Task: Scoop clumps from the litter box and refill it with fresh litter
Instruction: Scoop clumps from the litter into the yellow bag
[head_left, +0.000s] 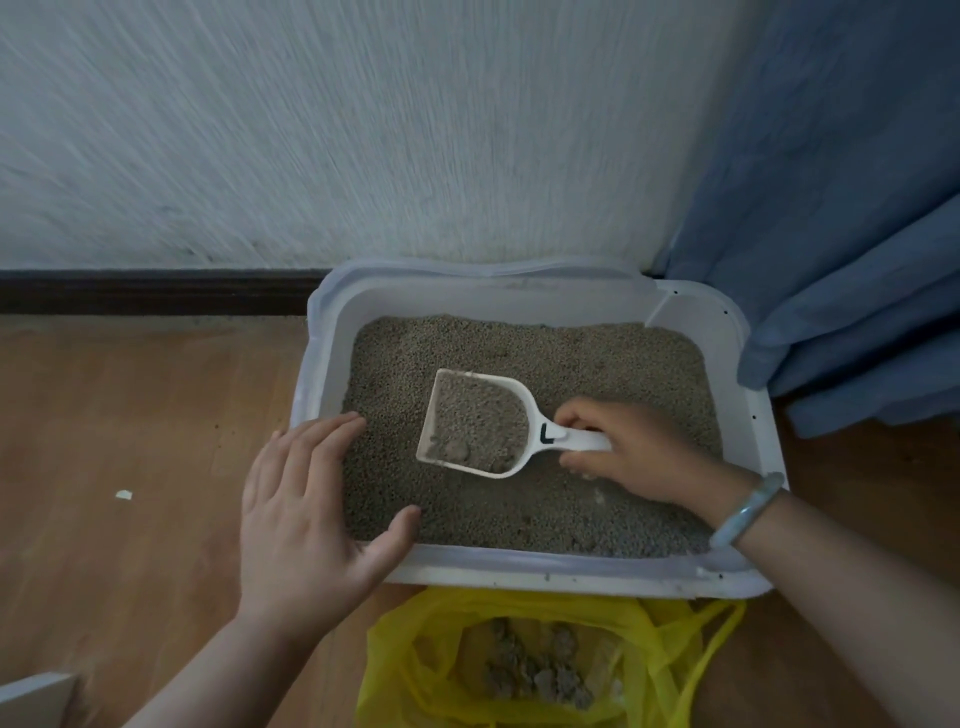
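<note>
Where floor (130, 415) meets wall (363, 130), the litter box (571, 570) sits beside a curtain (831, 208).

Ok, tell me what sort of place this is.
Probably a corner of a room in a home. A white litter box sits on a wood-look floor by a textured white wall with a dark baseboard, and a blue curtain hangs at the right.

The wooden floor (130, 415) carries the litter box (467, 299) by the wall, a yellow bag (400, 654) just beside its near edge, and a white scrap (123, 494) well to the left.
</note>
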